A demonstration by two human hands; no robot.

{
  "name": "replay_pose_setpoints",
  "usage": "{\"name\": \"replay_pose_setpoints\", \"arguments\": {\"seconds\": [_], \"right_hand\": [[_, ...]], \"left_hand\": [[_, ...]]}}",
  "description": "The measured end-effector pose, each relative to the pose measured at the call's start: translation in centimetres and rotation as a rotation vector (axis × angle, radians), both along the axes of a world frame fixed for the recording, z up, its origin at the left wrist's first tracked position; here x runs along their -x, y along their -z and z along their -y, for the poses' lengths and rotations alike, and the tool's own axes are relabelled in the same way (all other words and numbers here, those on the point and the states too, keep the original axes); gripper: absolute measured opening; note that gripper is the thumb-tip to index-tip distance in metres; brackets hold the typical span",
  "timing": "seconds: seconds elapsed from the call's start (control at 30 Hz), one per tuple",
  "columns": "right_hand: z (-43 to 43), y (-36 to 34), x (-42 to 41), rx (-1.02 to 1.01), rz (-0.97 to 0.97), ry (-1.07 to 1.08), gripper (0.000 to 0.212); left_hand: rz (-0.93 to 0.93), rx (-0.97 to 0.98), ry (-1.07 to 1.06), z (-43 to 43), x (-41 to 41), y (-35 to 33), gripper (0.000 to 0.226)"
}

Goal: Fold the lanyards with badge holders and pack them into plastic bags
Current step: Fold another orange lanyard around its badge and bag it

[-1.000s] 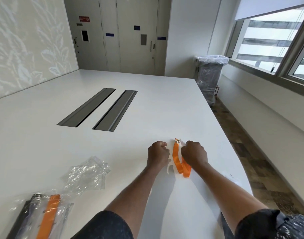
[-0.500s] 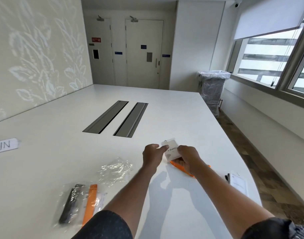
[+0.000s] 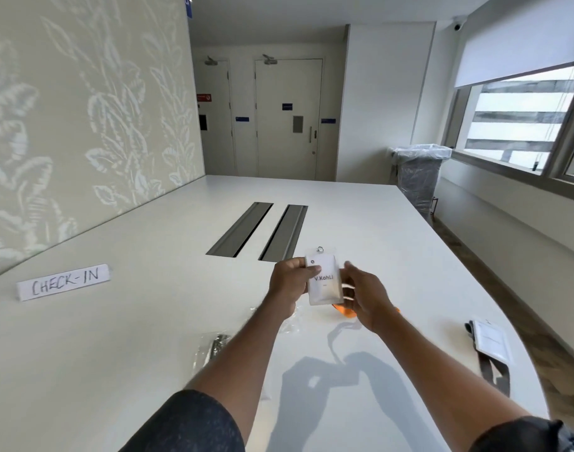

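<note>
Just on my side of the cable slots [image 3: 256, 230] in the table [image 3: 116, 353], lifted clear of the tabletop, I hold the badge holder [image 3: 323, 282] upright, printed face toward me, metal ring [image 3: 320, 249] on top. My left hand [image 3: 290, 283] pinches its left edge, thumb on the front. My right hand [image 3: 365, 298] curls its fingers round the right edge. They are blurred, so I cannot tell whether they also grip the orange lanyard [image 3: 342, 310] bunched beneath that palm.

Nearer me than the slots and leftward, a crumpled plastic bag [image 3: 210, 349] shows from behind my left forearm. Well right of the slots, at the table's edge, lies a second badge holder [image 3: 489, 340] on a dark lanyard [image 3: 492, 370].

My worry is the lanyard. If my right hand has only the holder, the folds may drop open once I move. Reaching for the bag frees one hand, so the holder could tilt and its ring snag the bag's mouth.
</note>
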State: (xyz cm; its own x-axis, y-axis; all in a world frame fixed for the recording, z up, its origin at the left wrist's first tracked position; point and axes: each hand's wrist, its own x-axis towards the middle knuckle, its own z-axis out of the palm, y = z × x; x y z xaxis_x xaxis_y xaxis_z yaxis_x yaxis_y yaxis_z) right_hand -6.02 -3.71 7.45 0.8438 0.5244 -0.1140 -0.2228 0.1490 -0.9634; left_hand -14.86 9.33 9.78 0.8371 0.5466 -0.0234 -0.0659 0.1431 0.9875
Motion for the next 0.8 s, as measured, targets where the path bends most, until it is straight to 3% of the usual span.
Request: {"name": "replay_pose_setpoints", "arguments": {"seconds": [0.1,0.3,0.4,0.53,0.8], "right_hand": [[-0.8,-0.6,-0.1,-0.163,-0.042,0.060,0.030],[-1.0,-1.7,0.4,-0.320,0.010,-0.376,0.040],[-1.1,-1.3,0.4,-0.271,0.016,-0.299,0.038],[-0.8,-0.4,0.1,-0.174,0.089,-0.270,0.013],[-0.1,-0.8,-0.4,-0.013,0.229,-0.382,0.013]], "left_hand": [[0.008,-0.050,0.075,-0.7,1.2,-0.9,0.025],[0.059,-0.122,0.133,-0.8,1.7,-3.2,0.023],[0.133,-0.081,0.062,-0.6,1.1,-4.5,0.017],[0.192,0.002,-0.046,-0.5,-0.2,-5.3,0.015],[0.094,-0.189,-0.319,-1.9,-2.3,-3.6,0.026]]}}
